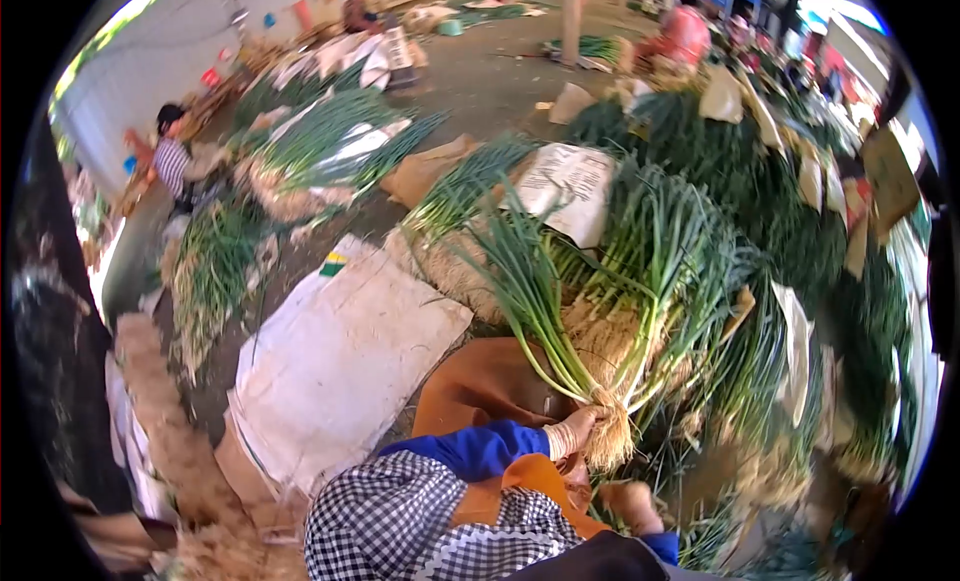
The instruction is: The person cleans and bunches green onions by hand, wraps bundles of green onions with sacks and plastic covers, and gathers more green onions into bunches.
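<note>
My left hand point(582, 424), below a blue sleeve and bands round the wrist, is closed on a bunch of spring onions point(570, 366) near its white ends. The bunch's pale, stringy roots point(610, 436) hang just beside the fingers, and its green leaves fan up and away. Below it is my right hand point(630, 505), blurred, apart from the bunch; its fingers cannot be made out. Behind the held bunch lies a pile of more spring onions point(660, 241), with a printed white sack point(565, 191) on it. Brown cloth point(480, 386) covers my lap.
A large whitish sack point(345, 351) lies flat on the left. Long heaps of spring onions point(760, 191) run along the right side. A person in a striped top point(172, 166) sits at the far left; another in red point(682, 36) sits beyond, near a post point(571, 26).
</note>
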Demonstrator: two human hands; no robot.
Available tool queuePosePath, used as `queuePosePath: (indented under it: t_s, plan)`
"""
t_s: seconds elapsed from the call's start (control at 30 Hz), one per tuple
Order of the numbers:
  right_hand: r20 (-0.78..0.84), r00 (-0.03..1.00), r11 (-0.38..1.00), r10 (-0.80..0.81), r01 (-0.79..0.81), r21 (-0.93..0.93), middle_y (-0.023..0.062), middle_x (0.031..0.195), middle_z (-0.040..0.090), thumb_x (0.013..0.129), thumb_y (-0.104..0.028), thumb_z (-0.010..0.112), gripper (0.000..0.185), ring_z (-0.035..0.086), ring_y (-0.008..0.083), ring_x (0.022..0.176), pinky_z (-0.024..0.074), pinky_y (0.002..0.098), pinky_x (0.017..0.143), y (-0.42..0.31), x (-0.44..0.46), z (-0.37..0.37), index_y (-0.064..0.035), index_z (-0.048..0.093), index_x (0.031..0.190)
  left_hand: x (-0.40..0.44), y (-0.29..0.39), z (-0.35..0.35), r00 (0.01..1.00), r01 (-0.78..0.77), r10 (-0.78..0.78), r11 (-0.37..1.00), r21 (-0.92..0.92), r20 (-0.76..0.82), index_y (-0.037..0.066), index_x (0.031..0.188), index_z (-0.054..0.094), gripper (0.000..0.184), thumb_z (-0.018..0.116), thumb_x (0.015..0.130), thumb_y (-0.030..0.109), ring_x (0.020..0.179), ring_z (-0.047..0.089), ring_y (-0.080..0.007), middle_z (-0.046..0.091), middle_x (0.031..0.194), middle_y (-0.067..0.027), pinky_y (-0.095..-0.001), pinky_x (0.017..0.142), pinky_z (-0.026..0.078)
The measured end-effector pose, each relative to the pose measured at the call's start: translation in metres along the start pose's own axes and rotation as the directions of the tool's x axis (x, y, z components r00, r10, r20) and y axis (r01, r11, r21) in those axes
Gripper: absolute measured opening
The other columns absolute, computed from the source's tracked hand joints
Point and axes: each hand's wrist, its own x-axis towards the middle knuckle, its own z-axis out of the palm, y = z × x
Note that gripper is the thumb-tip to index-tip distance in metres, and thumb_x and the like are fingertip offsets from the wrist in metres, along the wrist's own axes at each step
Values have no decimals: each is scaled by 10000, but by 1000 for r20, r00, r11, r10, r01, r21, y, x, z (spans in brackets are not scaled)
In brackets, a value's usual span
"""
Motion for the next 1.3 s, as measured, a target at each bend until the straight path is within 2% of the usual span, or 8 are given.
queuePosePath:
  t_s: [0.07, 0.13, 0.27, 0.53, 0.77, 1.0, 1.13, 1.3]
  plan:
    - [-366, 835, 882, -412, 264, -391, 123, 881, 643, 816, -317, 464, 281, 628, 314, 699, 503, 405, 596, 59, -17, 148, -98, 621, 897, -1, 3, 6, 997, 39, -35, 998, 45, -75, -15, 911, 607, 173, 546, 815, 116, 757, 610, -225, 641, 835, -108, -357, 747, 493]
    - [69, 967, 640, 244, -214, 738, 98, 821, 630, 852, -367, 450, 369, 573, 222, 640, 457, 324, 573, 30, -34, -24, -67, 597, 1007, 6, -4, -3, 999, 14, -15, 1000, 14, 52, 1, 955, 613, 194, 555, 809, 113, 774, 602, -191, 643, 858, -86, -326, 763, 480]
    - [-37, 657, -140, 753, 216, 966, -11, 618, 511, 900, -422, 459, 382, 358, 51, 489, 296, 202, 460, 20, 30, -91, -70, 606, 911, -26, 8, 15, 996, 43, -48, 997, 70, 76, -44, 1012, 575, 252, 532, 812, 104, 837, 600, -252, 623, 940, -155, -375, 829, 472]
    - [-397, 469, 196, 789, 420, 886, 14, 745, 572, 893, -247, 520, 274, 458, 118, 629, 389, 277, 592, 44, 129, -89, 12, 590, 837, -43, 17, 8, 938, 254, -261, 965, 60, 230, -18, 1016, 583, 252, 584, 768, 28, 840, 595, -193, 636, 924, -101, -316, 782, 482]
    - [-531, 504, 705, 681, -253, 663, 205, 725, 579, 843, -287, 497, 284, 539, 389, 635, 429, 440, 580, 65, 132, -61, -37, 564, 727, -1, -17, -20, 957, -247, 203, 944, 219, 205, 8, 1058, 565, 272, 555, 789, 44, 788, 558, -147, 597, 882, -30, -268, 719, 456]
    - [-166, 326, 172, 931, 12, 985, 116, 580, 537, 880, -300, 518, 318, 523, 219, 527, 398, 344, 512, 62, 97, -61, -31, 546, 713, -14, -3, -21, 996, 82, -82, 996, 16, -31, 10, 1072, 540, 262, 518, 824, 93, 834, 608, -265, 611, 974, -128, -398, 766, 515]
    - [54, 533, -210, 845, 237, 949, 18, 622, 559, 883, -355, 542, 347, 472, 117, 503, 390, 241, 493, 70, 92, -73, -18, 625, 871, -8, -3, -34, 1000, -20, 22, 996, 82, -15, 1, 1066, 553, 252, 510, 829, 74, 850, 614, -263, 621, 972, -129, -395, 775, 519]
    - [-85, 538, 334, 838, -384, 861, 128, 918, 665, 794, -480, 616, 542, 629, 173, 803, 494, 285, 730, 75, 124, -97, 0, 614, 1046, -4, -2, -37, 1000, 4, -2, 993, 119, -17, 2, 999, 596, 214, 509, 810, 49, 803, 618, -214, 642, 907, -109, -334, 786, 501]
